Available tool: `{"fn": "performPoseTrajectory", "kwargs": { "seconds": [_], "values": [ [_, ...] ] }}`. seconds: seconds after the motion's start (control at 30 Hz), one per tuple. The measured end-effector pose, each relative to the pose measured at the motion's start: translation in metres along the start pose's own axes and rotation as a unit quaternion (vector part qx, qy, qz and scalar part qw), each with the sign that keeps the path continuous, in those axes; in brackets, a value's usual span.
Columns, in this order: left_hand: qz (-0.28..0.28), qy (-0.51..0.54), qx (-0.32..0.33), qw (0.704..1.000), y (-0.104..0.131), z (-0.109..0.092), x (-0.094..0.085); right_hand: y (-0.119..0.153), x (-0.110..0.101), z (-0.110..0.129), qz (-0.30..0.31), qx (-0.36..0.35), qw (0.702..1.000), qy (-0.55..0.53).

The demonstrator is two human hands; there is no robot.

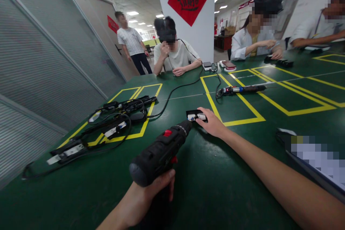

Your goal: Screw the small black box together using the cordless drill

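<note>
A black power drill point(161, 151) with a red switch on top is gripped by my left hand point(155, 188) at the lower middle. Its chuck points forward and right, and its tip meets or overlaps a small black part with white pieces point(192, 116) on the green table point(215, 172). At the right side of that part, my right hand point(211, 122) holds it with thumb and fingers. The exact contact of the drill bit is too small to tell.
Black cabled devices point(118, 115) lie at the left inside yellow tape outlines. A rod-shaped tool point(242, 89) lies at the right. A clipboard point(315, 161) is near the right edge. Several people are around the far side, one seated straight ahead point(178, 54).
</note>
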State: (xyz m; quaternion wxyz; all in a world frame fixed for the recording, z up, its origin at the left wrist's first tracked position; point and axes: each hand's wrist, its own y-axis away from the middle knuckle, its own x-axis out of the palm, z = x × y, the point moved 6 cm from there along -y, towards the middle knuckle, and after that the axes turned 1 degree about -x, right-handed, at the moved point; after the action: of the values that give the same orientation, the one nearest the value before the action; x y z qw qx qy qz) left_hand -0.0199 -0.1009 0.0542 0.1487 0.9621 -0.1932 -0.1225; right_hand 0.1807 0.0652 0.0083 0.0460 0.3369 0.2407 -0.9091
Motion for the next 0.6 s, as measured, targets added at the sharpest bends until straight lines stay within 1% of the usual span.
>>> {"fn": "performPoseTrajectory", "kwargs": {
  "seconds": [0.17,0.3,0.6],
  "values": [
    [-0.008,0.021,0.000,1.000,-0.0018,0.0008,-0.0019,-0.0009,-0.0005,-0.0004,-0.006,-0.001,1.000,-0.001],
    [-0.020,0.026,0.011,0.999,-0.0023,0.0001,-0.0021,-0.0009,-0.0006,0.0000,0.003,0.003,1.000,-0.006],
    [-0.015,0.031,-0.004,0.999,-0.0013,0.0032,-0.0022,-0.0004,-0.0028,0.0021,0.001,0.002,1.000,-0.004]
  ]
}}
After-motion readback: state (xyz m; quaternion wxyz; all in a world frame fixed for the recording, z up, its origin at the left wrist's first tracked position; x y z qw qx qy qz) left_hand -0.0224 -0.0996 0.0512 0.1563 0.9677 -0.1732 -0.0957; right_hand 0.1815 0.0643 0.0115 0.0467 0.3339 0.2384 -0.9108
